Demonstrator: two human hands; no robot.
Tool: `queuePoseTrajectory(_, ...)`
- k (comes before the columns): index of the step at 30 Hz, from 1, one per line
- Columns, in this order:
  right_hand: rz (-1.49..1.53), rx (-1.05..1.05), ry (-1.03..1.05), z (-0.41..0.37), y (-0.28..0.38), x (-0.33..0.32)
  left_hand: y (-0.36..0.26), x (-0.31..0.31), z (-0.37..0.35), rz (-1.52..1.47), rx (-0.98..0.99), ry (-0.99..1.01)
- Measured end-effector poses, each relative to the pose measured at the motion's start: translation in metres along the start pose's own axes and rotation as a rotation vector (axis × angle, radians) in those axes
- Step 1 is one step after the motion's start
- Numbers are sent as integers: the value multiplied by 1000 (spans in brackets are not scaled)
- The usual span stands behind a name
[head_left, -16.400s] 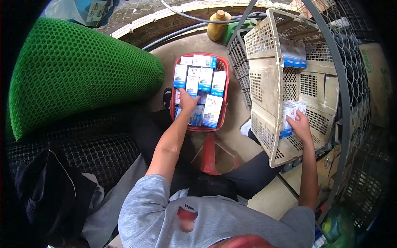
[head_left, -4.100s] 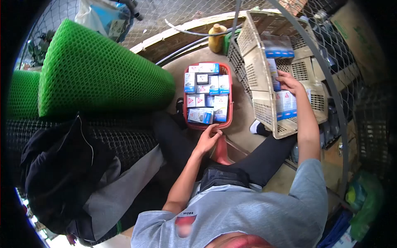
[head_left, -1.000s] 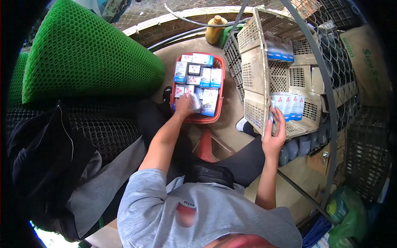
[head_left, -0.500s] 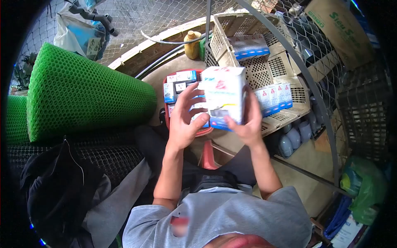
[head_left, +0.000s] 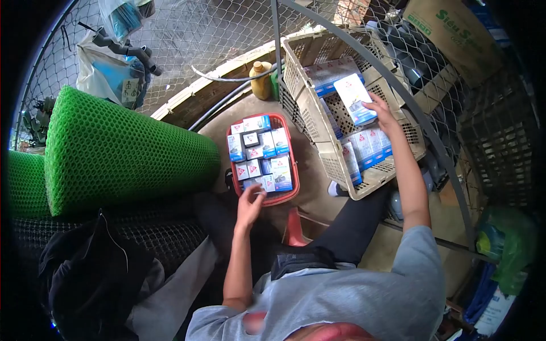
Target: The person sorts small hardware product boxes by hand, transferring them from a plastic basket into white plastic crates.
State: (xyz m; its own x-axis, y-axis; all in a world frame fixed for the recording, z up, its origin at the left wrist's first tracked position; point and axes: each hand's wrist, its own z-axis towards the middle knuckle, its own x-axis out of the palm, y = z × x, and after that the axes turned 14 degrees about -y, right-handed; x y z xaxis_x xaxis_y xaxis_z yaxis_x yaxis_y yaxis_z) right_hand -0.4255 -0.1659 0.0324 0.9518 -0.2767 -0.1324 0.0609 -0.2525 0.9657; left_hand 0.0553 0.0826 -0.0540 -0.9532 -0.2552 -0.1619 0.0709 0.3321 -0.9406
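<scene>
A white and blue box point(head_left: 354, 98) is in my right hand point(head_left: 384, 115), tilted above the beige plastic crate point(head_left: 327, 145). Inside that crate, blue and white boxes point(head_left: 368, 146) stand in a row at the near end, and more lie at the far end. My left hand point(head_left: 249, 207) is at the near edge of the red basket point(head_left: 293, 152), its fingers partly curled by the boxes. Several small white and blue boxes point(head_left: 280, 142) fill the basket. Whether the left fingers hold anything is unclear.
Rolls of green mesh point(head_left: 131, 150) lie at the left. A yellow bottle point(head_left: 260, 82) stands behind the basket. A metal frame bar point(head_left: 406, 88) arches over the crate. Dark clothing point(head_left: 85, 267) lies at the lower left. A red stool point(head_left: 294, 227) is between the legs.
My right hand has carried the box away to the right, over the crate. The left hand has come off it and moved down to the basket's near edge. The view has shifted slightly.
</scene>
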Motion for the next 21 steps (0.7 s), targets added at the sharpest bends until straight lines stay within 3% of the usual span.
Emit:
queuePoseTrajectory(2, -62, -145, 148, 30, -42, 7, 20, 3, -7, 63, -59, 79)
queuePoseTrajectory(4, -219, 80, 245, 38, -60, 14, 32, 4, -11, 126, -35, 194)
queuePoseTrajectory(6, -338, 123, 341, 45, -64, 17, 32, 3, -13, 163, -36, 235)
queuePoseTrajectory(8, -881, -164, 334, 46, -58, 25, 11, 6, -17, 253, -37, 252)
queuePoseTrajectory(12, -625, -177, 375, 63, -91, 12, 12, 7, -3, 289, -70, 219)
queuePoseTrajectory(15, -752, -378, 96, 34, -63, 15, 39, 12, 40, 415, -26, 164)
queuePoseTrajectory(18, -425, -376, 108, -27, -13, 32, 91, 26, 104, 569, 53, -39)
queuePoseTrajectory(21, -390, -438, 95, -100, 18, 37, 110, 43, 149, 651, -33, -106)
